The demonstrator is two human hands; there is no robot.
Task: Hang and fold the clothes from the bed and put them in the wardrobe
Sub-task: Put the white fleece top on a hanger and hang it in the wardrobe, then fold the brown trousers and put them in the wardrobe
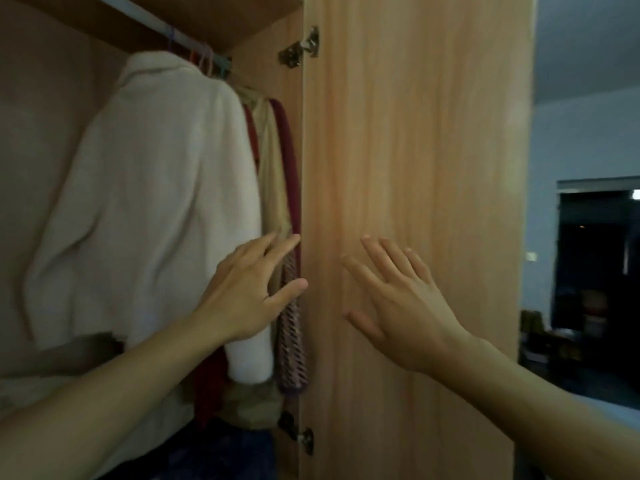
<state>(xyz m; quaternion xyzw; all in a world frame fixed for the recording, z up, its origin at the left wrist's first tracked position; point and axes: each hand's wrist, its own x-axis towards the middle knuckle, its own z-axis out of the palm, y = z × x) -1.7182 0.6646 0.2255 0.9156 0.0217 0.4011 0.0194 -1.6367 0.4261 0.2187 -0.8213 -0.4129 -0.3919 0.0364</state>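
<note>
Beside the open wardrobe door (415, 202), both the left hand (242, 292) and the right hand (398, 306) are released, holding nothing. At left, the white fleece coat (156, 202) looks soft and light; I would grasp it by the hanger (207, 60).

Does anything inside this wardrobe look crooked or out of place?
Mostly tidy. Only the white fleece jacket looks askew: it hangs slanted on the rail, with one sleeve dangling by the knitted scarf.
</note>
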